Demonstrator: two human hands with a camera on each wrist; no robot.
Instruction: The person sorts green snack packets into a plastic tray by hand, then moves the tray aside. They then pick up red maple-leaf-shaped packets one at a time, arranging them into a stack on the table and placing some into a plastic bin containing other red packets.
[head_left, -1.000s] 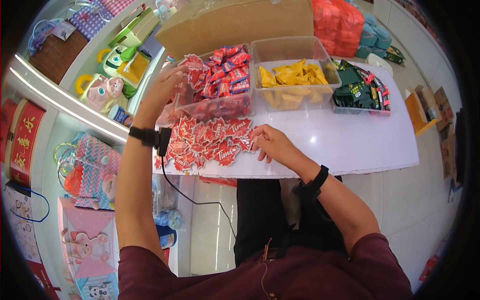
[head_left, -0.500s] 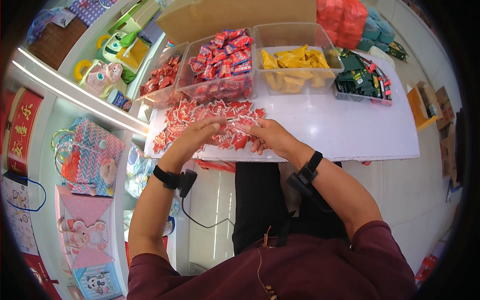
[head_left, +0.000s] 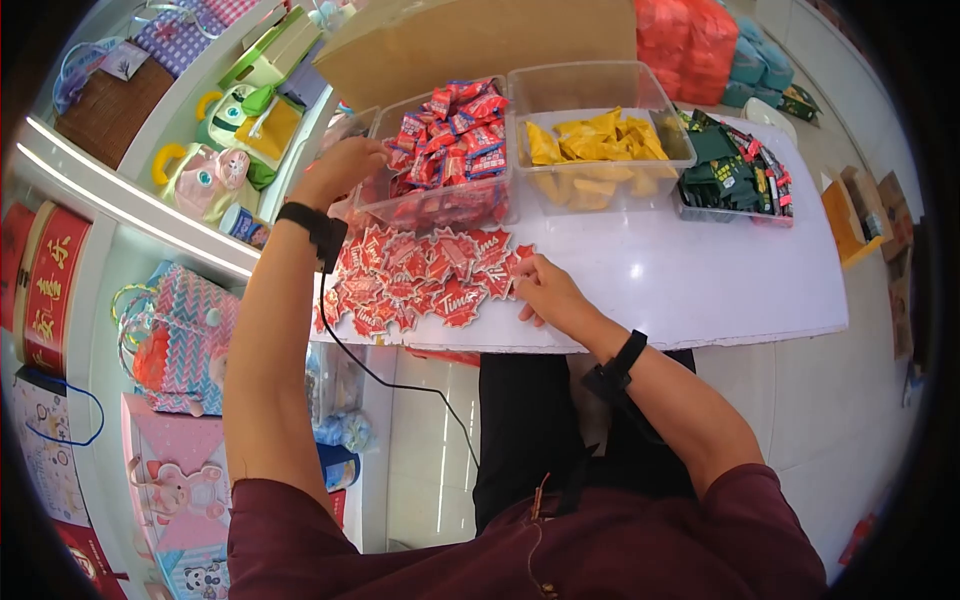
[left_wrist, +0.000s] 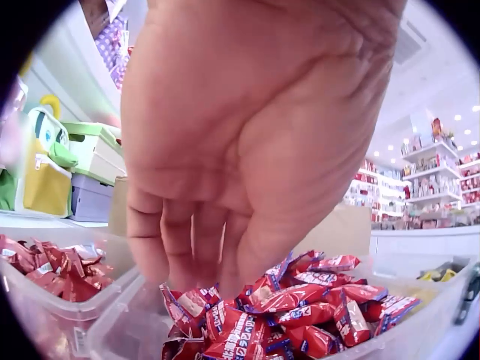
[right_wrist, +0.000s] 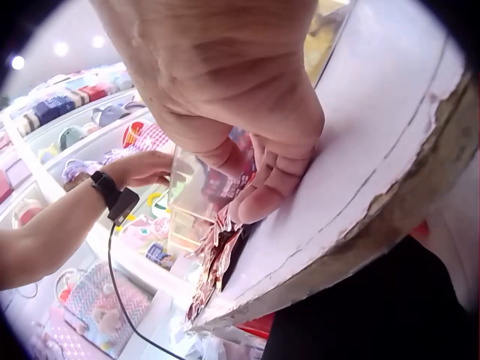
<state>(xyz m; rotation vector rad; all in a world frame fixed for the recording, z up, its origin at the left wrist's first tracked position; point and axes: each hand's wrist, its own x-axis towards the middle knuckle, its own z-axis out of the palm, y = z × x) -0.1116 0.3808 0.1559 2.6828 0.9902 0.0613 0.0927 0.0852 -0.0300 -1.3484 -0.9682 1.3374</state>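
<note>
My left hand (head_left: 345,172) reaches over the left side of the clear bin of red-and-blue packets (head_left: 455,140). In the left wrist view the fingers of that hand (left_wrist: 240,127) point down, loosely bent, at the packets (left_wrist: 300,307); the fingertips are partly hidden. Beside the right end of a pile of red leaf-shaped "Tims" packs (head_left: 405,275), my right hand (head_left: 555,298) rests low at the table. The right wrist view has this hand (right_wrist: 225,90) with its thumb apart from the bent fingers, which touch the edge of the red packs (right_wrist: 214,259).
Right of the red-and-blue bin stand a bin of yellow packets (head_left: 600,140) and a tray of dark green packets (head_left: 735,170). A smaller bin of red packets (left_wrist: 67,274) is at the far left. Behind is a cardboard box (head_left: 470,45); shelves (head_left: 110,210) line the left.
Half a second ago both hands were together at a leaf-shaped pack over the pile. Since then my left hand has moved up and away to the bin; my right hand has stayed near the pile's right end.
</note>
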